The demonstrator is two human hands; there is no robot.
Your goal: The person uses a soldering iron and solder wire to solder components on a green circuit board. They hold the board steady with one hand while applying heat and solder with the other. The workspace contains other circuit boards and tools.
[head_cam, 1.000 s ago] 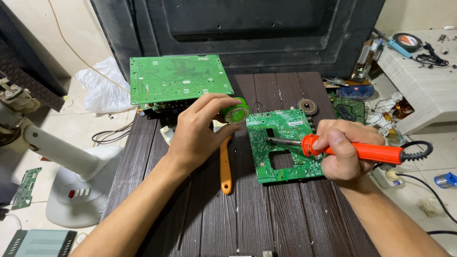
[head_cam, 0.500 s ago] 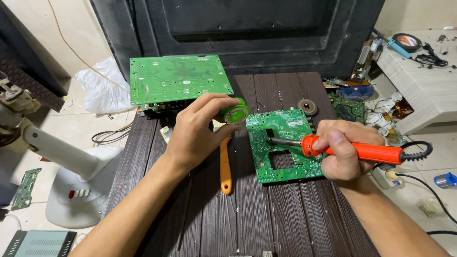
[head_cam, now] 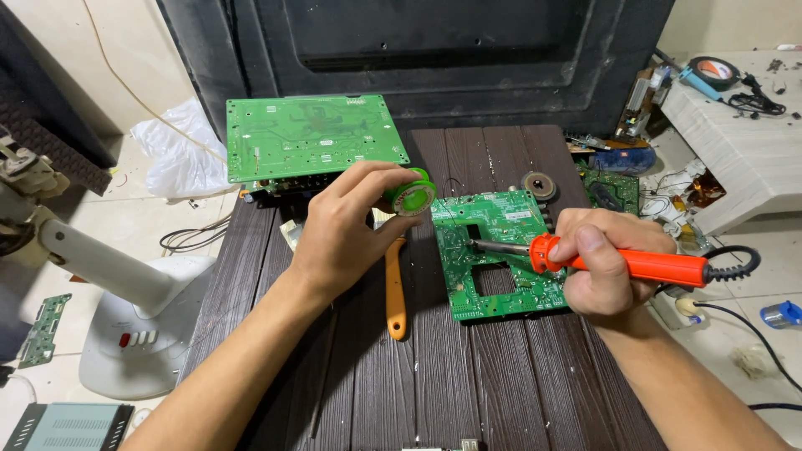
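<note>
The left hand [head_cam: 347,225] has its grip closed around a small green solder spool [head_cam: 412,194], held just above the counter [head_cam: 501,392] near its middle. The right hand [head_cam: 608,267] has its grip wrapped tight around an orange soldering iron [head_cam: 635,260], whose tip rests on the small green circuit board [head_cam: 499,255] lying toward the counter's right edge. An orange-handled tool [head_cam: 396,288] lies between the hands. A larger green circuit board [head_cam: 313,135] sits at the far left corner.

A dark wood-plank table [head_cam: 501,392] stands on a pale tiled floor [head_cam: 142,221], with a large black panel [head_cam: 418,50] leaning at the far side.
</note>
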